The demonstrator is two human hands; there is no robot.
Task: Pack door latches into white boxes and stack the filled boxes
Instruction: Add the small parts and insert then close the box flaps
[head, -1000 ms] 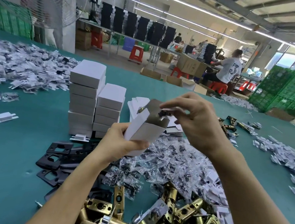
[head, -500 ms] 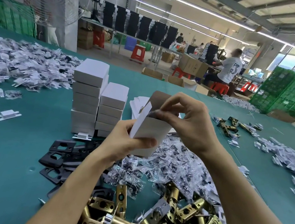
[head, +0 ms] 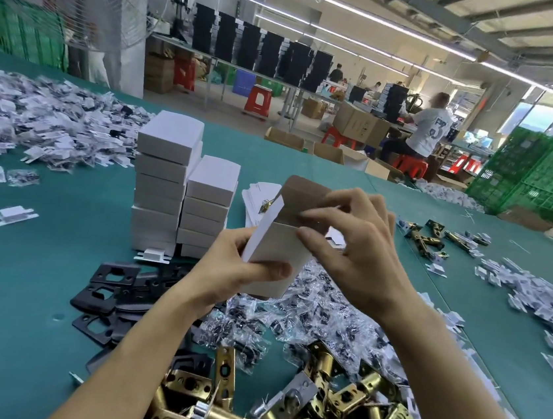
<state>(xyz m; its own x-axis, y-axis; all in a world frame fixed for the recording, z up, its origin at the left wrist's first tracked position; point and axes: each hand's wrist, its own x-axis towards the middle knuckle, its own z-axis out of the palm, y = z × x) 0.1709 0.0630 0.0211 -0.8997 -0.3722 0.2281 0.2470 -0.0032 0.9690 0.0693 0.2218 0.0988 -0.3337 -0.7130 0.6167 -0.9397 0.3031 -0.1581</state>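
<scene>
I hold a small white box [head: 276, 247] upright above the green table [head: 16, 300], its brown inner flap [head: 304, 192] standing open at the top. My left hand [head: 237, 267] grips the box's lower body, thumb across the front. My right hand [head: 350, 248] sits at the box's open top, fingers curled on the flap and the side tab. Behind and to the left stand two stacks of closed white boxes [head: 183, 195]. Brass door latches [head: 297, 408] lie heaped at the near edge. What is inside the held box is hidden.
Black strike plates [head: 110, 293] lie left of my arms. Small clear bags of screws [head: 318, 314] cover the middle. White plastic parts are piled far left [head: 36, 123] and right [head: 540, 301]. Flat unfolded boxes [head: 259, 197] lie behind the held box. Loose latches [head: 434, 237] sit right.
My right hand has come down from above the box mouth onto the top flaps. The box sits a little more upright in my left hand.
</scene>
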